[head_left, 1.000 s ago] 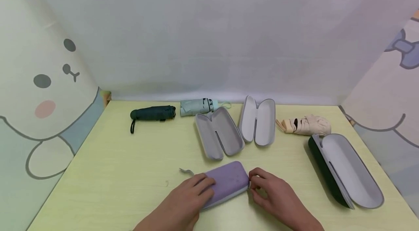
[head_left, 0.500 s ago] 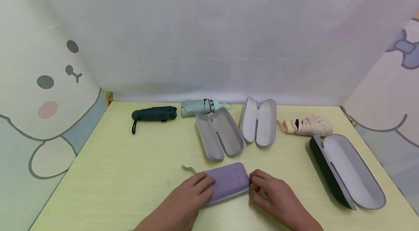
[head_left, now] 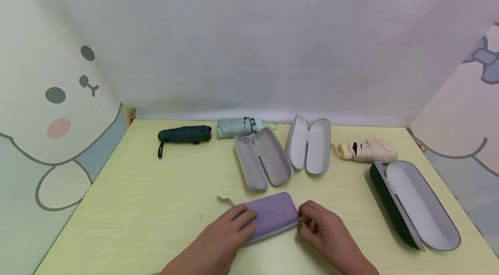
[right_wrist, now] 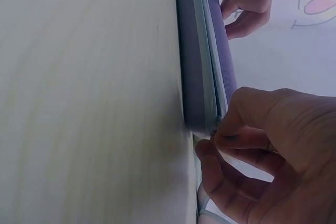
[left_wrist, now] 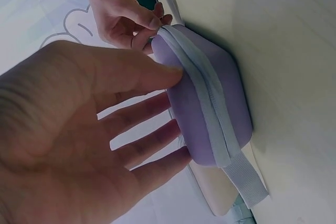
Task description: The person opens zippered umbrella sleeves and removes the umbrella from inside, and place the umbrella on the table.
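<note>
In the head view a purple zippered hard case (head_left: 271, 215) lies closed on the table, a grey zip band round its side and a grey strap (head_left: 225, 200) at its left end. My left hand (head_left: 224, 234) holds the left part, fingers over the top. The left wrist view shows its thumb (left_wrist: 167, 76) against the lid near the zip (left_wrist: 202, 80). At the right end, my right hand (head_left: 325, 229) pinches with thumb and index finger at the zip's corner. A small dark bit of the zipper pull (right_wrist: 214, 136) shows between those fingertips; the rest is hidden.
Beyond the purple case stand two open grey-lined glasses cases (head_left: 274, 160) (head_left: 317, 149). A larger open dark green case (head_left: 419, 205) lies at right. Folded umbrellas line the back: dark green (head_left: 185, 134), light blue (head_left: 235, 128) and beige (head_left: 372, 150). White curtains enclose the table.
The head view has shifted slightly. Both hands stay at the purple case, the left on its left part and the right at its right end.
</note>
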`<move>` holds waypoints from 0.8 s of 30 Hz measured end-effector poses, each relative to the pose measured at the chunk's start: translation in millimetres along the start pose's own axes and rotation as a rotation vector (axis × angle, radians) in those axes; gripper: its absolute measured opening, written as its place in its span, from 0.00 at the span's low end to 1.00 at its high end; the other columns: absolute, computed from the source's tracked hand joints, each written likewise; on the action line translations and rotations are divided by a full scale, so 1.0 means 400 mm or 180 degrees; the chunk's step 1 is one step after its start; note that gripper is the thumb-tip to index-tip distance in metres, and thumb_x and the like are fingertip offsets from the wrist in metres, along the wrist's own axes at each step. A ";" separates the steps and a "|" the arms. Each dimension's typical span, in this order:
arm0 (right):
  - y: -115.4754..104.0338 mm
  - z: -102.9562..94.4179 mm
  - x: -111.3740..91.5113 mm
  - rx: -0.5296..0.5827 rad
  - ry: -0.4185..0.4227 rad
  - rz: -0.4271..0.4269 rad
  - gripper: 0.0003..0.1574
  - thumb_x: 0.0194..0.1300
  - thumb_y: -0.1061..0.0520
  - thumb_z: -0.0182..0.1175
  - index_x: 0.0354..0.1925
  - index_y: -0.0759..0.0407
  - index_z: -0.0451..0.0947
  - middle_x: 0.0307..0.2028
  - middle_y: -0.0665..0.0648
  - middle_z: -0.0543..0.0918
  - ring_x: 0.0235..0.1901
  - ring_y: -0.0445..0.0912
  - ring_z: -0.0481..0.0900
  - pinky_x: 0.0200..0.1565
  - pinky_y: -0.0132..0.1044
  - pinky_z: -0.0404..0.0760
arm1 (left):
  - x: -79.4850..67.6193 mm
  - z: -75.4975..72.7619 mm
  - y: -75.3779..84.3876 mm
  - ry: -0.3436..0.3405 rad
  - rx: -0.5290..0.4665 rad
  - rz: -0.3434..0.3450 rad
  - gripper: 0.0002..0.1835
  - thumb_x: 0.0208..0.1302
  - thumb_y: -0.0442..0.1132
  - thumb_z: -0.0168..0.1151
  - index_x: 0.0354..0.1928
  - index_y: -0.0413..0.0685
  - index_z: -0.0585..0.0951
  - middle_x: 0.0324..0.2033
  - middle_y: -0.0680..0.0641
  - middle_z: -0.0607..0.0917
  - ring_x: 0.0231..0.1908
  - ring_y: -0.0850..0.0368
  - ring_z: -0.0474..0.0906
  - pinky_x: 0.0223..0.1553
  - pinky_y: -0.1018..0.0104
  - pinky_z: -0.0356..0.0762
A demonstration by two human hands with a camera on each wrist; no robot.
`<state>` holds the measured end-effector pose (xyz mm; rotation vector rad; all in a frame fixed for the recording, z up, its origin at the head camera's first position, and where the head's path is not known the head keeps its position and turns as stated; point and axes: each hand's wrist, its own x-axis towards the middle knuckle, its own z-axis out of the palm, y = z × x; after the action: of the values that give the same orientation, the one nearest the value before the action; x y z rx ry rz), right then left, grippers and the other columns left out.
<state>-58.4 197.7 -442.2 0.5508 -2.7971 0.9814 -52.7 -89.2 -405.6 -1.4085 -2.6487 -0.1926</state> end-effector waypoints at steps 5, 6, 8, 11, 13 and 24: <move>0.004 -0.001 0.004 -0.0053 -0.0032 0.0016 0.26 0.45 0.70 0.64 0.20 0.40 0.64 0.42 0.35 0.80 0.31 0.29 0.74 0.29 0.24 0.73 | 0.001 -0.002 0.001 -0.0046 0.0027 0.0019 0.23 0.49 0.33 0.70 0.49 0.55 0.77 0.56 0.51 0.78 0.59 0.53 0.72 0.61 0.61 0.73; 0.006 -0.001 0.006 -0.0079 -0.0029 -0.0021 0.26 0.44 0.69 0.64 0.21 0.40 0.64 0.42 0.35 0.80 0.32 0.29 0.74 0.29 0.24 0.73 | 0.001 -0.002 0.000 -0.0064 0.0020 0.0020 0.23 0.49 0.33 0.70 0.49 0.55 0.77 0.56 0.51 0.78 0.59 0.53 0.72 0.61 0.61 0.73; 0.010 -0.003 0.009 -0.0114 -0.0009 -0.0101 0.26 0.44 0.69 0.64 0.21 0.40 0.64 0.42 0.35 0.81 0.33 0.29 0.75 0.29 0.24 0.74 | 0.000 -0.002 -0.001 -0.0105 0.0005 0.0017 0.23 0.51 0.34 0.70 0.50 0.55 0.77 0.57 0.52 0.78 0.59 0.53 0.72 0.61 0.61 0.73; 0.015 -0.005 0.015 -0.0145 0.0035 -0.0206 0.26 0.43 0.70 0.65 0.20 0.41 0.63 0.40 0.35 0.82 0.35 0.29 0.76 0.29 0.23 0.74 | -0.001 -0.002 -0.002 -0.0136 -0.0015 0.0011 0.23 0.52 0.34 0.70 0.51 0.55 0.77 0.57 0.52 0.78 0.60 0.53 0.72 0.61 0.61 0.74; 0.017 -0.006 0.019 -0.0160 0.0057 -0.0238 0.27 0.43 0.70 0.65 0.21 0.41 0.63 0.39 0.35 0.82 0.35 0.28 0.76 0.30 0.23 0.73 | -0.002 -0.002 -0.002 -0.0120 -0.0012 0.0009 0.23 0.52 0.34 0.70 0.50 0.55 0.77 0.57 0.52 0.78 0.60 0.53 0.72 0.61 0.61 0.74; 0.024 -0.017 0.042 -0.0438 -0.0003 -0.0251 0.22 0.47 0.68 0.69 0.26 0.40 0.75 0.31 0.33 0.80 0.32 0.28 0.72 0.30 0.24 0.73 | 0.000 -0.003 0.003 -0.0092 0.0011 -0.0001 0.23 0.49 0.34 0.72 0.48 0.56 0.77 0.56 0.52 0.78 0.58 0.54 0.71 0.60 0.61 0.73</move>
<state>-77.7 203.8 -438.5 0.6373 -2.7928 0.7667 -51.6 -88.5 -404.5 -1.4207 -2.6709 -0.1688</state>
